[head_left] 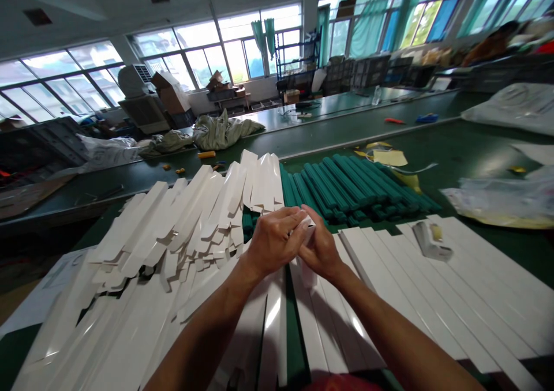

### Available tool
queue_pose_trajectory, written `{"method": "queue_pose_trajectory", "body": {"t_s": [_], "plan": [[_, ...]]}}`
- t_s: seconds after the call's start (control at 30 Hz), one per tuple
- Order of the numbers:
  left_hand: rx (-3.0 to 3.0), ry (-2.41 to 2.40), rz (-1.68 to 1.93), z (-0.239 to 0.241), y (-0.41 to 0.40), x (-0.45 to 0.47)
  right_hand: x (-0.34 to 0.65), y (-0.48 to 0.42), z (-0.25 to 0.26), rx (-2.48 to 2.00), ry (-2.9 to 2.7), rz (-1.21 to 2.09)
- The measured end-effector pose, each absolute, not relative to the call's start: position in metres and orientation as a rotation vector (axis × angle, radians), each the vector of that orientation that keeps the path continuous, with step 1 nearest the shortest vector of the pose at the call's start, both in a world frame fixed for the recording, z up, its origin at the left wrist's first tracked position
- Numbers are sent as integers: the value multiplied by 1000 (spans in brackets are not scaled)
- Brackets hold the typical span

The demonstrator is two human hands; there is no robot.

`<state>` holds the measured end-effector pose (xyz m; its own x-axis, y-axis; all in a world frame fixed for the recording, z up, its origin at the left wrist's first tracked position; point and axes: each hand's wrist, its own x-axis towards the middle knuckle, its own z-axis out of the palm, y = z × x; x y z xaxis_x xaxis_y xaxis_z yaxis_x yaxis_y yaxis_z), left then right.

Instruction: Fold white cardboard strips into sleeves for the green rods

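Both hands are wrapped round the upper end of a long, narrow white carton (308, 277), whose end shows between the fingers. My left hand (273, 236) grips it from the left, with the thumb pressed near the end. From the other side my right hand (322, 248) closes round it. To the left lies a heap of white cartons (190, 206) with end flaps sticking out. Dark green ribbed rods (341, 183) are stacked just beyond my hands. Flat white cartons (415, 287) lie side by side on the right, carrying a small white object with a yellowish part (433, 239).
A green worktable (437, 143) runs beneath everything. Clear plastic bags (502, 202) lie at the right, beside yellow scraps (389, 155). Crumpled sacking (223, 130), an orange tool (206, 154) and a red-orange item (393, 121) sit farther back. Another person (491, 45) is at the far right.
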<state>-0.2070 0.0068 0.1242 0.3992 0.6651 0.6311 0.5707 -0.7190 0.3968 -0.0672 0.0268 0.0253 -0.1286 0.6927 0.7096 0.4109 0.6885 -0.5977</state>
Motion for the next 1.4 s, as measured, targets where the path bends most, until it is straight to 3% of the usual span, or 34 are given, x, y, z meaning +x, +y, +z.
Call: {"method": "queue_pose_trajectory", "body": {"t_s": [0.43,0.6,0.87,1.4], "plan": [[2958,1029,1440,87,9,-201,-69,29,28,-672,-1840,242],[2847,1154,1729,65,8,-188,-66,31,26,-642,-1843,247],[2638,880,1406,90,13,-203,-49,30,29,-780,-1796,408],[2309,1179,1755,78,12,-195,-62,35,31,-772,-1788,492]]}}
